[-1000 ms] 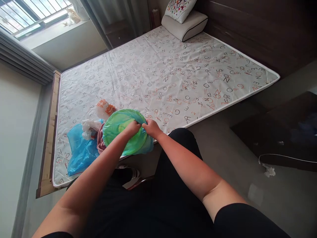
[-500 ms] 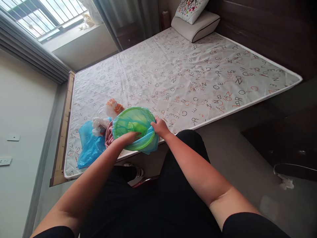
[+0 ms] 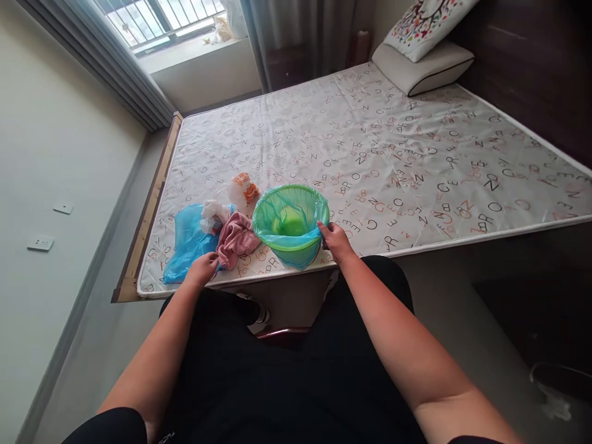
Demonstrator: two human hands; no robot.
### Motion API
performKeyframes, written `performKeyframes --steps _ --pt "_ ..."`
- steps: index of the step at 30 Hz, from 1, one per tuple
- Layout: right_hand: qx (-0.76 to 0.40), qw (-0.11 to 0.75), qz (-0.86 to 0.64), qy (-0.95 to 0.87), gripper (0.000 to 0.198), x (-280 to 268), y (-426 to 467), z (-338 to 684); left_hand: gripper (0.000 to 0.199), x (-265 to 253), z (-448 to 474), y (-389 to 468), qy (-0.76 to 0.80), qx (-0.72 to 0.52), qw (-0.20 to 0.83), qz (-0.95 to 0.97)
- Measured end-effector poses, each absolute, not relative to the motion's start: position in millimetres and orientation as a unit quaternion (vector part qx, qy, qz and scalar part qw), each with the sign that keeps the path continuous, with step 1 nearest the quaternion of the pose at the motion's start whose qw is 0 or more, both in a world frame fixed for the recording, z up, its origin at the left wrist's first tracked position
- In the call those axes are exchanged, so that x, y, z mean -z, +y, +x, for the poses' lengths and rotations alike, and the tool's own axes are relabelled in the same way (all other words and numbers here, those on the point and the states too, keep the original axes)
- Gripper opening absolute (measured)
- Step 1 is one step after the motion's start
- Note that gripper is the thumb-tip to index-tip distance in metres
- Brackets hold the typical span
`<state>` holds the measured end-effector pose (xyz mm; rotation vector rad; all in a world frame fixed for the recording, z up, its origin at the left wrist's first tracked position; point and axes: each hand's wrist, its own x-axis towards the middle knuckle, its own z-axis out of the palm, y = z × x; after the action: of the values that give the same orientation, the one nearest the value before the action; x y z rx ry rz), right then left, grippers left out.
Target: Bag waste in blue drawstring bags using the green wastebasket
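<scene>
A green bin (image 3: 292, 250), lined with a thin blue plastic bag (image 3: 303, 203) folded over its rim, stands upright near the mattress's front edge. My right hand (image 3: 337, 242) is closed on the right side of the rim and liner. To the left of the bin lies a crumpled pink towel (image 3: 238, 239). My left hand (image 3: 203, 269) has its fingers closed at the towel's lower left edge, beside a blue plastic bag (image 3: 185, 243). White crumpled plastic (image 3: 215, 216) rests on top of that bag. Behind the towel sits an orange-and-white bundle (image 3: 243, 189).
The letter-printed mattress (image 3: 324, 148) lies on a wooden bed frame (image 3: 152, 222). A grey-white cushion (image 3: 420, 68) and a patterned pillow (image 3: 425, 28) are stacked at the far right. Grey curtains (image 3: 300, 31) hang near a barred window (image 3: 161, 21).
My left hand has come out of the bin and moved left to the towel's edge. The bin now stands more upright, my right hand still on its rim. The view has shifted left.
</scene>
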<state>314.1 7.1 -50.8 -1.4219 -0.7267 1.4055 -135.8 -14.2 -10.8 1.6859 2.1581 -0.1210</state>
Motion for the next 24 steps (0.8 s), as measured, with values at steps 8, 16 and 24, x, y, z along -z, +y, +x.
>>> performKeyframes --steps 8,16,24 --pt "-0.540 0.525 -0.618 -0.226 0.066 38.6 -18.8 319.1 0.050 51.9 -169.9 -7.5 0.771 0.002 0.264 0.580" --pt "-0.510 0.522 -0.650 -0.213 0.054 38.2 -77.7 308.4 0.050 80.4 -156.3 35.0 0.792 -0.072 0.253 0.551" --pt "-0.467 0.450 -0.672 -0.356 0.047 47.1 -91.2 295.9 0.063 60.4 -175.3 104.7 0.796 -0.155 0.109 0.575"
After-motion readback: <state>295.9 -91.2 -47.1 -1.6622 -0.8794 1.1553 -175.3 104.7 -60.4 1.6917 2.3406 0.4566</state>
